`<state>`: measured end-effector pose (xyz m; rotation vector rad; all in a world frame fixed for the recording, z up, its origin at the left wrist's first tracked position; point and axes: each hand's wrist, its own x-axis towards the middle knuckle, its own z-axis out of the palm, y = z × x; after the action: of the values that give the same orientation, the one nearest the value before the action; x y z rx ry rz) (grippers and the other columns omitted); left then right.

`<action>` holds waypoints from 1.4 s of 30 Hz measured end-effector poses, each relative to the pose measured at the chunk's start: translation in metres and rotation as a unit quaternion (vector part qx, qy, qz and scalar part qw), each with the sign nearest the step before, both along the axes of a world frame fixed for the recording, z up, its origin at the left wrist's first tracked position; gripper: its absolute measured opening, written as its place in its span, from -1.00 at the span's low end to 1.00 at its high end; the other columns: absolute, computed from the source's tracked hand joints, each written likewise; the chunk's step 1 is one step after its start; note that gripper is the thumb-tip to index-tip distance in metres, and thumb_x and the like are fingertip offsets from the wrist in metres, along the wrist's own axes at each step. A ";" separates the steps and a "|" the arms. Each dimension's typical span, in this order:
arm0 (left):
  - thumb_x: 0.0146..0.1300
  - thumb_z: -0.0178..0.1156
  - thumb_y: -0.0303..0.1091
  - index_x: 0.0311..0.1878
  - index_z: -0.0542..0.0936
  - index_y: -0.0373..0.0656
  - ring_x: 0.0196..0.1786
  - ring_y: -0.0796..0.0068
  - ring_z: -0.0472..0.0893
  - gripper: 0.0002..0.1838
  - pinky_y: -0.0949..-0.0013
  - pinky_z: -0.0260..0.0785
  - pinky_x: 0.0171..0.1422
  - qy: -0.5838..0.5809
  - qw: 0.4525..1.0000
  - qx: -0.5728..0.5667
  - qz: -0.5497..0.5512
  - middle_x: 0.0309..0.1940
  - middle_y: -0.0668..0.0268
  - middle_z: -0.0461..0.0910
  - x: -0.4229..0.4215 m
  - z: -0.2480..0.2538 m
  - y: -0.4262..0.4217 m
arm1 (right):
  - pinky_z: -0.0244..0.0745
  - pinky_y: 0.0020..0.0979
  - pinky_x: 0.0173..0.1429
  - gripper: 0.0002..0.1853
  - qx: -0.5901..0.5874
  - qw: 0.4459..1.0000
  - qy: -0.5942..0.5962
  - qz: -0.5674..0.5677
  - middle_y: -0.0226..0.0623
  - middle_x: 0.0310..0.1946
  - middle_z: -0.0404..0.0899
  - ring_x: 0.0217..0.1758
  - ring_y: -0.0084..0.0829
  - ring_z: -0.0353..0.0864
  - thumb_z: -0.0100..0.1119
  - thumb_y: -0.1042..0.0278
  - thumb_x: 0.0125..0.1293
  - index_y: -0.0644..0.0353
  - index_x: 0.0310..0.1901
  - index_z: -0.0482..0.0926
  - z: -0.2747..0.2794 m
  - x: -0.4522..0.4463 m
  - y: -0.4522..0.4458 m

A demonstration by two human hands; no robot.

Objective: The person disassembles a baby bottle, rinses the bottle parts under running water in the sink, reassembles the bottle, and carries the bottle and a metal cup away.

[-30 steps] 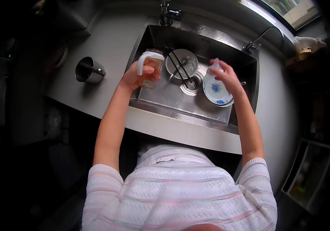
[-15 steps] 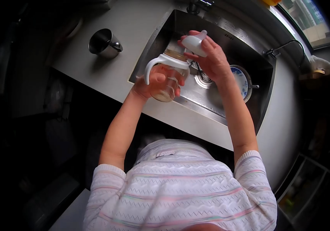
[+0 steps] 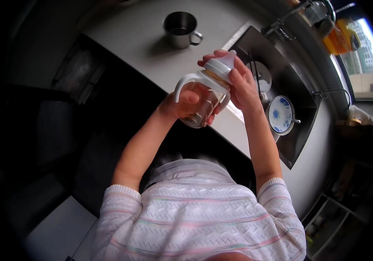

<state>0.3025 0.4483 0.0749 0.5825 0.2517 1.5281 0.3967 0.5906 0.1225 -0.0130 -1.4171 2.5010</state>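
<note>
A clear baby bottle [image 3: 200, 104] with white side handles is tilted in front of me, over the counter's front edge. My left hand [image 3: 182, 104] is wrapped round its body. At the bottle's mouth sits a white collar with a pale nipple [image 3: 226, 61], and my right hand [image 3: 242, 85] grips it with the fingers behind and the thumb on the near side. The collar rests on or right against the neck; whether it is threaded on I cannot tell. Part of the far handle lies behind my right hand.
A steel mug [image 3: 181, 30] stands on the counter [image 3: 138, 32] at the back. To the right, the sink [image 3: 297, 148] holds a blue-flowered bowl [image 3: 281, 115] in a handled metal vessel, and another round dish [image 3: 260, 77]. A faucet [image 3: 278, 28] rises behind the sink.
My right hand has brought the nipple and collar down onto the bottle's mouth. My view has turned toward the left, so the mug and sink appear shifted right.
</note>
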 end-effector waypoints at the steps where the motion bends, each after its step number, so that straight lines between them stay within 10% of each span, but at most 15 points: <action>1: -0.04 0.35 -0.11 0.11 0.41 -0.37 -0.39 0.18 0.67 -0.30 0.26 0.60 -0.34 -0.002 1.000 0.004 0.000 -0.31 -0.03 0.59 -0.004 0.003 -0.011 | 0.32 -0.21 0.35 -0.29 0.012 1.000 -0.003 0.009 -0.10 0.13 0.47 0.26 -0.23 0.44 0.32 0.04 0.19 0.31 0.23 0.30 0.002 -0.006 -0.011; 10: -0.01 0.34 -0.07 0.14 0.33 -0.41 -0.41 0.09 0.64 -0.25 0.22 0.56 -0.38 -0.125 0.987 0.090 -0.036 -0.29 -0.09 0.56 -0.026 -0.004 -0.098 | 0.35 -0.04 0.32 -0.31 -0.016 0.988 0.044 0.150 -0.08 0.13 0.45 0.24 -0.03 0.45 0.47 0.10 -0.01 0.20 0.13 0.40 0.004 -0.060 -0.093; 17: -0.04 0.35 -0.25 -0.04 0.49 -0.30 -0.40 0.45 0.61 -0.50 0.46 0.49 -0.28 0.220 0.950 -0.105 0.192 -0.36 0.23 0.57 -0.076 0.014 -0.154 | 0.35 -0.32 0.26 -0.38 0.109 0.990 -0.074 0.057 -0.24 0.02 0.55 0.10 -0.39 0.52 0.36 0.07 0.12 0.26 0.13 0.42 0.013 -0.088 -0.130; 24: -0.07 0.35 -0.36 -0.12 0.53 -0.24 -0.40 0.61 0.55 -0.60 0.53 0.42 -0.26 0.225 0.934 -0.159 0.229 -0.39 0.36 0.56 -0.088 0.016 -0.174 | 0.34 -0.32 0.28 -0.29 0.103 0.986 -0.104 0.082 -0.21 0.05 0.54 0.13 -0.36 0.51 0.38 -0.01 0.08 0.32 0.14 0.42 0.003 -0.110 -0.143; 38: 0.01 0.38 -0.14 0.21 0.30 -0.30 -0.38 0.07 0.65 -0.24 0.19 0.58 -0.41 -0.118 0.981 0.125 0.094 -0.31 -0.09 0.57 -0.048 0.016 -0.137 | 0.34 -0.15 0.34 -0.23 -0.076 0.969 0.060 0.228 0.03 0.07 0.50 0.33 -0.06 0.35 0.50 0.06 -0.10 0.34 0.11 0.42 0.021 -0.128 -0.128; 42: 0.00 0.41 -0.10 0.21 0.30 -0.31 -0.37 0.07 0.65 -0.22 0.20 0.58 -0.40 -0.087 0.982 0.128 0.110 -0.28 -0.09 0.57 -0.048 0.010 -0.129 | 0.32 -0.15 0.35 -0.24 0.036 0.968 0.042 0.244 0.00 0.06 0.52 0.30 -0.10 0.39 0.51 0.04 -0.11 0.32 0.09 0.45 0.025 -0.121 -0.117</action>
<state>0.2548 0.3193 0.0852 0.6338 -0.0175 1.8302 0.2758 0.4737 0.1479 0.5110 -1.6319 2.7792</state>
